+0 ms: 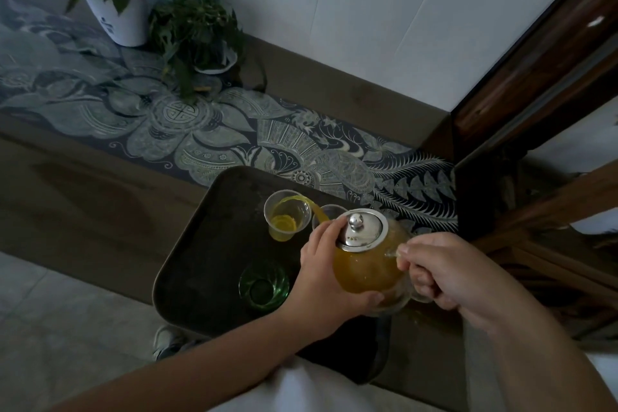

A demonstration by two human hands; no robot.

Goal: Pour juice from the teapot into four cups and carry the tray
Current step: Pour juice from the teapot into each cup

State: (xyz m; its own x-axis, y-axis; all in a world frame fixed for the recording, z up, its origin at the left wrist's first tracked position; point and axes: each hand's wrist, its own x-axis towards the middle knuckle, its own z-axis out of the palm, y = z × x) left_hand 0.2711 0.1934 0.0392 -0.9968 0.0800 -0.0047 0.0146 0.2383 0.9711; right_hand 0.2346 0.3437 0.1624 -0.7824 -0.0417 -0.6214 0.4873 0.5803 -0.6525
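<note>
A glass teapot (368, 269) full of orange juice, with a metal lid (363, 229), is tilted to the left over a dark tray (207, 244). My right hand (444, 273) grips its handle. My left hand (326, 274) cups the pot's left side and underside, with a finger up by the lid. A stream of juice runs from the spout into a clear cup (287, 214), which holds a little juice. A second clear cup (329, 213) is partly hidden behind the pot. A green glass cup (264, 288) stands nearer, empty.
The tray lies on a wooden table with a patterned blue runner (207, 130). Two potted plants (127, 10) stand at the far left by the wall. A dark wooden frame (535, 94) rises on the right. Tiled floor (67, 311) shows at lower left.
</note>
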